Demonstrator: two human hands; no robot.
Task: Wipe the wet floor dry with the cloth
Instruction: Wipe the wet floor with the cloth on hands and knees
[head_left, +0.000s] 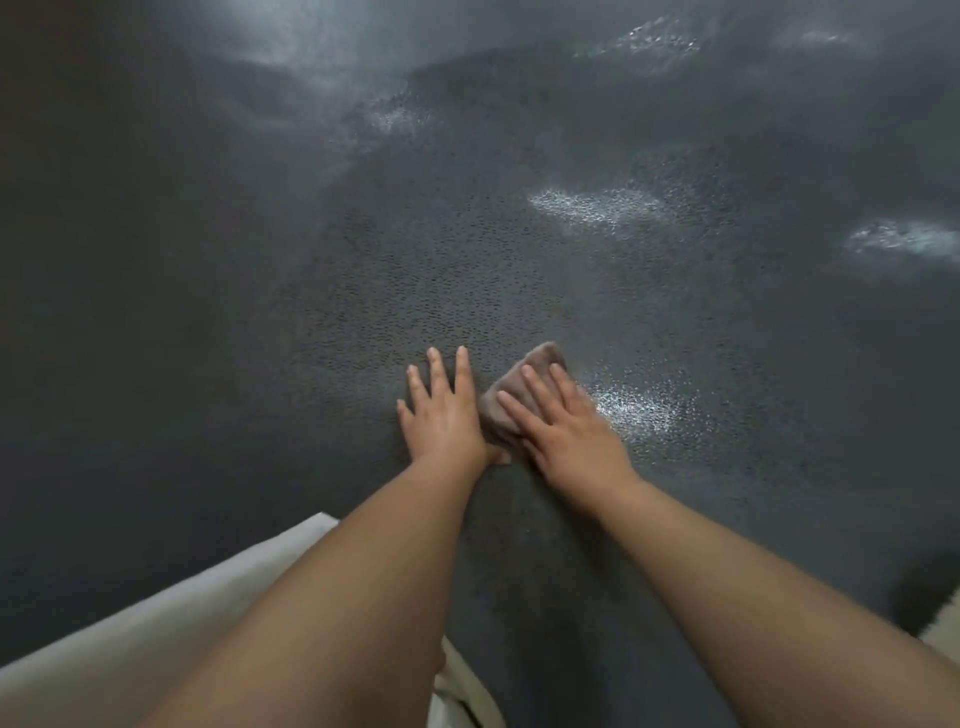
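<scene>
Wiping underway: right hand (563, 434) flat on cloth (524, 384), left hand (441, 410) spread on floor (467, 260); next prob. sweep toward wet patch (644, 405).

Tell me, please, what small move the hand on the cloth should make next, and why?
Probably slide the cloth rightwards. The right hand presses it flat on the dark floor, and a glistening wet patch lies just right of it. The left hand rests flat on the floor beside it.

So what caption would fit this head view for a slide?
Right hand presses a cloth flat on the wet floor; left hand rests open beside it.
</scene>
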